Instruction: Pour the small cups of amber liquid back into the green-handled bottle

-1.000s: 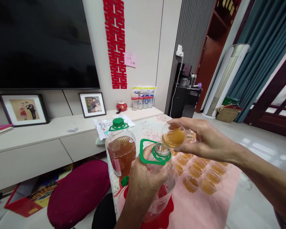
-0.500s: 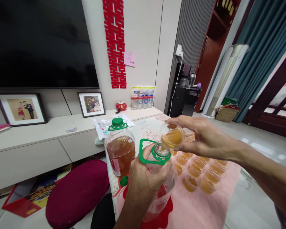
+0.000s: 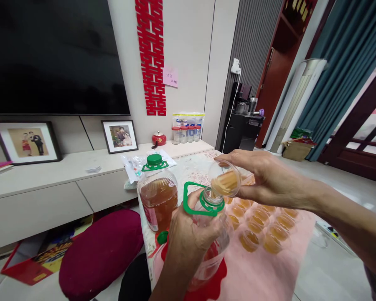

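My right hand [image 3: 266, 179] grips a small clear plastic cup [image 3: 224, 180] of amber liquid, tipped over the open mouth of a clear bottle [image 3: 211, 234] with a green neck ring and handle. My left hand [image 3: 191, 238] is wrapped round that bottle's shoulder and holds it slightly tilted. Liquid runs from the cup into the neck. The bottle's green cap [image 3: 163, 237] lies on the table beside it. A second bottle [image 3: 157, 196] with a green cap, full of amber liquid, stands upright just behind to the left.
Several small cups of amber liquid [image 3: 260, 232] stand in rows on the pink-covered table [image 3: 269, 276]. A maroon cushion [image 3: 100, 251] lies on the floor at left. Behind are a low cabinet [image 3: 50, 184] with photo frames, jars [image 3: 184, 134] and a television.
The cup has tipped further over the bottle's mouth and holds less liquid. Both hands stay in nearly the same place.
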